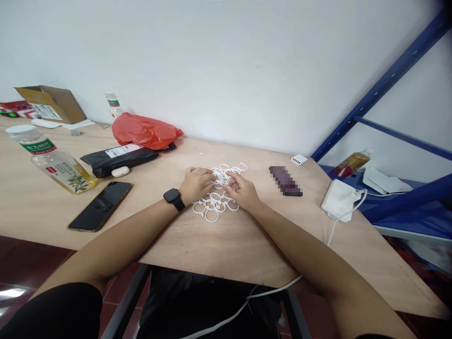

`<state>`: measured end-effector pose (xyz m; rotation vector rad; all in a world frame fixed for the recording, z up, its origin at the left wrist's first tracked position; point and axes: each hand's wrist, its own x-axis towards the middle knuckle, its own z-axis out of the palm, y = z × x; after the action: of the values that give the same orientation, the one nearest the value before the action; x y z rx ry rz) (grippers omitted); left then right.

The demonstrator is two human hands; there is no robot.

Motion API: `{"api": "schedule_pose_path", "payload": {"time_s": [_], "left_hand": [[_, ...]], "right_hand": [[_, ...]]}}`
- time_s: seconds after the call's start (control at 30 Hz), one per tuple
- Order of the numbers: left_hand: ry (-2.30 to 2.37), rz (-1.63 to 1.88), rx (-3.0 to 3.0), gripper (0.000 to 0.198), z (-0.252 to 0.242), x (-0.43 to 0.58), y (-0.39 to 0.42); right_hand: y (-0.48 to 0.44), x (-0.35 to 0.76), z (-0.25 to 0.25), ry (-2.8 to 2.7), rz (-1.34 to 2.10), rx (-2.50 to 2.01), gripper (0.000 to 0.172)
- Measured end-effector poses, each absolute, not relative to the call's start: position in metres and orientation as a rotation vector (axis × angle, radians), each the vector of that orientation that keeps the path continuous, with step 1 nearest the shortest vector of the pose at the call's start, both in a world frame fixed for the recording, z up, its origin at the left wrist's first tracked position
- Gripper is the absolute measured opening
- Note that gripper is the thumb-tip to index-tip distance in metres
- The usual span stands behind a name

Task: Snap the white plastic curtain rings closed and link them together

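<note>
A loose pile of thin white plastic rings (215, 203), each with a small knob-like clasp, lies on the wooden table (226, 245) in front of me. More of these rings (221, 177) are bunched between my two hands. My left hand (196, 184), with a black watch on its wrist, comes in from the left with bent fingers closed at the bunch. On the right side, my right hand (245, 190) pinches at the same bunch with thumb and forefinger. The fingertips partly hide which rings are held.
Left of my hands are a phone (100, 207), a drink bottle (60, 165), a white earbud case (120, 171), a black parcel (123, 160) and a red plastic bag (144, 132). To the right lie a pixelated dark object (285, 181) and a white charger (339, 200) with a cable.
</note>
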<state>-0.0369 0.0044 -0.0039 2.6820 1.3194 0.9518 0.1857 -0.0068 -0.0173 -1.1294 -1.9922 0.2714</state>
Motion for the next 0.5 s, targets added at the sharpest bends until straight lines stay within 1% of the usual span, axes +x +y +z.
{"api": "schedule_pose_path", "payload": {"time_s": [0.03,0.13,0.2,0.3,0.4,0.5], "left_hand": [[1.279,0.961,2.716,0.017,-0.003,-0.036,0.003],[1.162,0.980,2.789,0.015,-0.002,-0.034,0.001],[1.116,0.997,2.804,0.014,-0.002,-0.033,0.001],[1.119,1.018,2.783,0.013,-0.003,-0.034,0.003],[1.209,0.999,2.727,0.017,-0.006,-0.036,0.007],[1.348,0.929,2.659,0.020,-0.010,-0.038,0.011]], "right_hand": [[-0.007,0.185,-0.017,-1.993,0.297,-1.113,0.040],[-0.010,0.181,-0.017,-1.954,0.381,-1.073,0.022],[-0.011,0.179,-0.015,-1.870,0.466,-1.069,0.016],[-0.010,0.177,-0.012,-1.662,0.638,-1.059,0.021],[-0.003,0.178,-0.013,-1.496,0.788,-1.019,0.027],[0.002,0.179,-0.017,-1.463,0.822,-1.012,0.028]]}}
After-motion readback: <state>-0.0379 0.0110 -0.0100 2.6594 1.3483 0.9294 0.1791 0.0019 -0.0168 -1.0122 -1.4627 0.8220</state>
